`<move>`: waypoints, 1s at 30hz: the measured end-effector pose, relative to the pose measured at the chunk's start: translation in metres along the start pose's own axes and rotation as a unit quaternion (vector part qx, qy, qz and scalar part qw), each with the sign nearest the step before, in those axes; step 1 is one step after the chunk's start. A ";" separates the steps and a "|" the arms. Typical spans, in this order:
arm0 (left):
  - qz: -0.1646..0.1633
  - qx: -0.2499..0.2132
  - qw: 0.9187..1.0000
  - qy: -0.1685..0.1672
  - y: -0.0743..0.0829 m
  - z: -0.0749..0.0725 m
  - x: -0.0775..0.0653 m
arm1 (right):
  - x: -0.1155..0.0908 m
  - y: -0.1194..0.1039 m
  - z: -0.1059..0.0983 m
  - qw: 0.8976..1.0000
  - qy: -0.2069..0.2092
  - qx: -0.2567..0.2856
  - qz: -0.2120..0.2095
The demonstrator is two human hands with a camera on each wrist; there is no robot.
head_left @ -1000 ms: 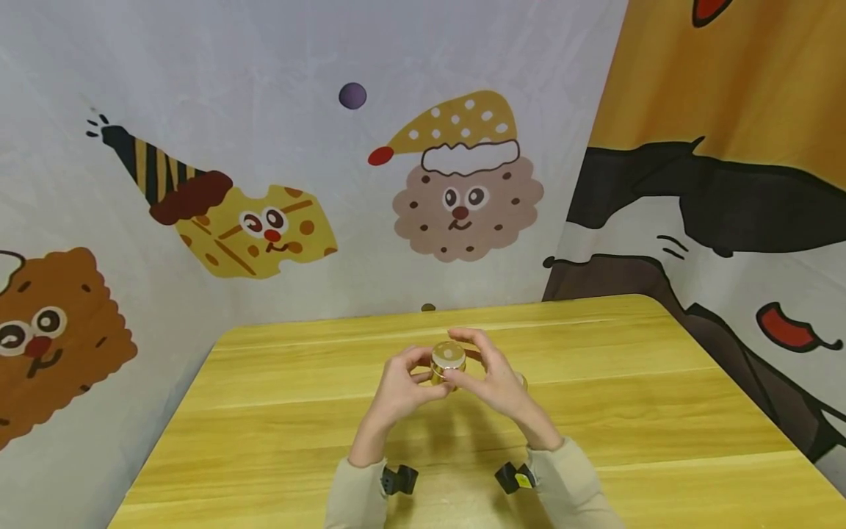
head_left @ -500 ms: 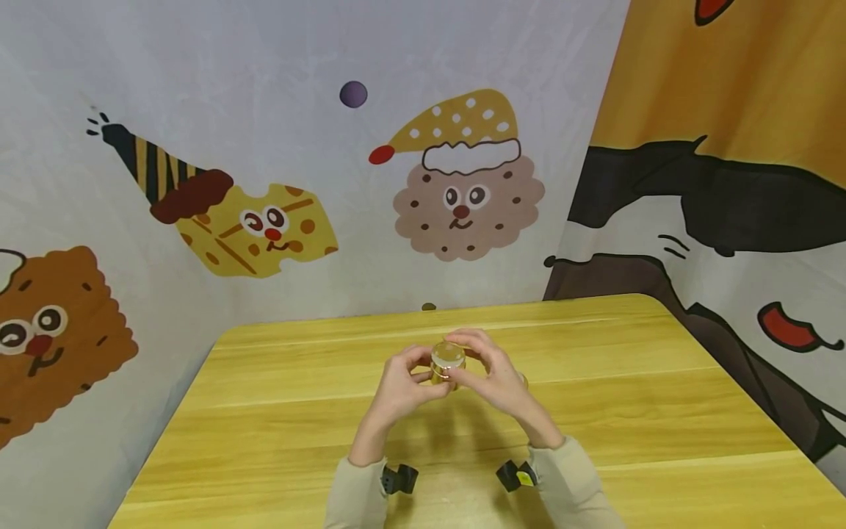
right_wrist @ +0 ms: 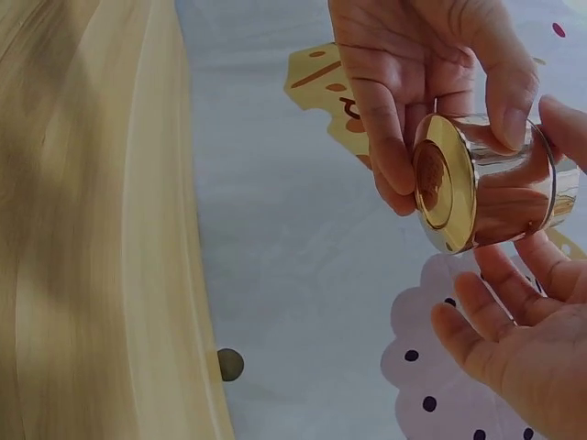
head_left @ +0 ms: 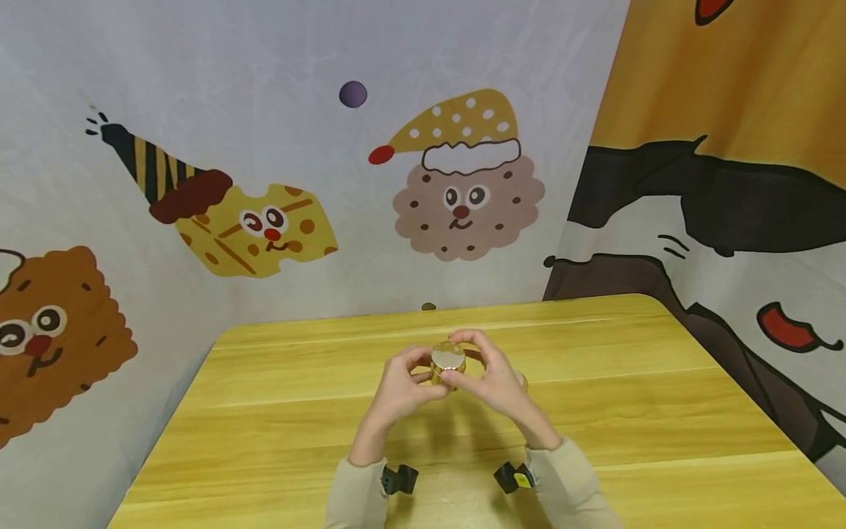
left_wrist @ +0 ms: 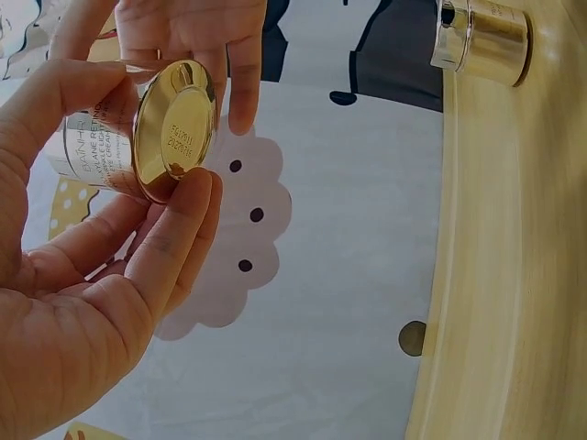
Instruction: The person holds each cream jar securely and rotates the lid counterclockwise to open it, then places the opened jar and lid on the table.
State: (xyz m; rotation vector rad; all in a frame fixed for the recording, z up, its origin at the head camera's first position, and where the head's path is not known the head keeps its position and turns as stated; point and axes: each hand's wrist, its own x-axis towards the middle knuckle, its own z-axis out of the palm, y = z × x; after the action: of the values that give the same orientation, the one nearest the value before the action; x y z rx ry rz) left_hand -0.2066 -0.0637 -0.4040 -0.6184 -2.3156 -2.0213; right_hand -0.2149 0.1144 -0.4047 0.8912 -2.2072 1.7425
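Observation:
A shiny gold cream jar (head_left: 448,360) is held up off the table between both hands. My left hand (head_left: 399,386) grips its body, thumb on the near side and fingers round the far side. In the left wrist view the printed label and stamped gold base (left_wrist: 183,131) of the jar show beside the left fingers (left_wrist: 170,229). My right hand (head_left: 497,382) holds the jar at its lid end, thumb in front and curled forefinger behind. From the right wrist view, a seam rings the jar near the lid (right_wrist: 564,192), partly covered by the right hand (right_wrist: 541,339).
A second gold jar (left_wrist: 495,41) stands on the wooden table (head_left: 297,419), mostly hidden behind the right hand in the head view. A cartoon-printed cloth (head_left: 277,110) hangs behind the table's far edge. Black wrist cameras sit at both sleeves.
The right fingers close in on the lid end and then shift slightly back outward. Reflections on the jar's top change. The left hand and the jar stay in place.

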 end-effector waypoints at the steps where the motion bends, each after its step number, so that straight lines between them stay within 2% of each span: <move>1: -0.002 0.001 1.000 0.000 0.000 0.000 0.000 | 0.000 0.000 0.000 1.000 -0.002 0.000 -0.003; 12: 0.008 0.020 1.000 -0.002 -0.001 -0.001 -0.002 | 0.000 -0.003 -0.003 0.998 -0.041 -0.014 -0.039; 20: -0.003 0.006 1.000 -0.002 0.000 -0.001 -0.001 | -0.001 -0.002 0.001 1.000 0.013 -0.009 0.015; 25: -0.005 0.013 1.000 0.000 -0.001 0.000 0.000 | 0.001 -0.002 0.002 1.000 0.021 -0.005 0.000; 30: 0.000 0.021 1.000 -0.002 -0.002 -0.001 -0.001 | 0.001 -0.001 -0.001 0.999 -0.002 -0.026 -0.021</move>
State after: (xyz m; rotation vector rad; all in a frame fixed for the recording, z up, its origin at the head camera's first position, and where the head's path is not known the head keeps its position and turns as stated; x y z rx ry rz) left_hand -0.2070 -0.0655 -0.4056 -0.6202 -2.3538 -1.9679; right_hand -0.2150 0.1144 -0.4032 0.9242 -2.2095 1.6586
